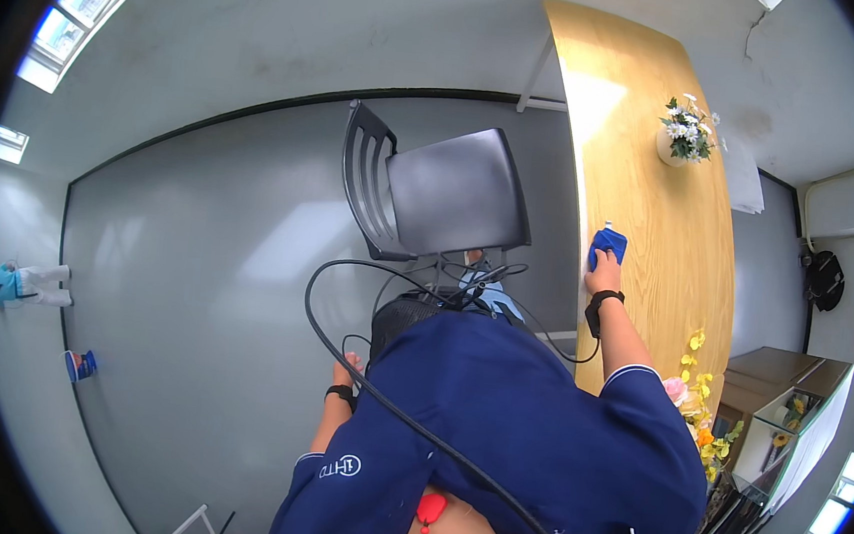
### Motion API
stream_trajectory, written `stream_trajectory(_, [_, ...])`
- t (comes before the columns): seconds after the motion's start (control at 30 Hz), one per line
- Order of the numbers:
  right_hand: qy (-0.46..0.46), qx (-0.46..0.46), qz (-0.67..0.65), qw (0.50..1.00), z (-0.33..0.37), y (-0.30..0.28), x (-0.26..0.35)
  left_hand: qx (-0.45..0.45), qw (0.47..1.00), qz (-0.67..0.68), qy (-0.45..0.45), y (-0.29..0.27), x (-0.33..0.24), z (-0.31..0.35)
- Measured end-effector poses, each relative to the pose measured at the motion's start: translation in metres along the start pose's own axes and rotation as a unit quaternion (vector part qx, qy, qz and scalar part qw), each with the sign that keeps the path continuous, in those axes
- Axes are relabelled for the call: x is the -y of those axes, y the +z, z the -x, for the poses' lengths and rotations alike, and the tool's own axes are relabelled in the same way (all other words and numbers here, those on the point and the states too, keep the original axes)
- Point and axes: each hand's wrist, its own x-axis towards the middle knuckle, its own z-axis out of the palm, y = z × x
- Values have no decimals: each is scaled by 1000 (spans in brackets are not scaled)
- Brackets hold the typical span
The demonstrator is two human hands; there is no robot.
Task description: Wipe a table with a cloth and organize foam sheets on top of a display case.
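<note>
On the wooden table (652, 209) to my right, my right hand (602, 273) grips a folded blue cloth (609, 245) against the tabletop, close to the near edge. A small white piece (608, 225) shows just beyond the cloth; I cannot make out what it is. My left hand (348, 370) hangs low at my left side, beside a looping black cable (326, 334). Its fingers look loosely apart, and nothing shows in them. Both wrists wear black bands.
A black chair (458, 194) stands left of the table. White flowers in a pot (686, 137) sit at the table's far end. Yellow and pink flowers (704, 419) are by its near end, next to a glass-topped cabinet (780, 435). A person (29, 284) is far left.
</note>
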Motion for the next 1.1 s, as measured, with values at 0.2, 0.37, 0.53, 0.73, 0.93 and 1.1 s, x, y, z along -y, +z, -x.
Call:
stream_trajectory(0.2, [-29, -13, 2, 1000, 1, 0, -4, -5, 999, -47, -24, 6, 13, -3])
stream_trajectory(0.37, [-48, -16, 18, 999, -1, 2, -7, 19, 1000, -12, -11, 12, 8, 6])
stream_trajectory(0.53, [-35, -4, 21, 999, 0, -1, -3, -9, 1000, -20, -8, 17, 14, 5])
stream_trajectory(0.73, [-35, 10, 25, 999, 2, -5, -1, -12, 1000, 4, 3, 26, 26, -2])
stream_trajectory(0.93, [-44, 9, 24, 999, 1, -4, -1, -7, 999, 12, 30, 29, 39, -11])
stream_trajectory(1.1, [-52, 3, 20, 998, 1, -3, -6, -21, 999, -30, -8, 35, 16, -3])
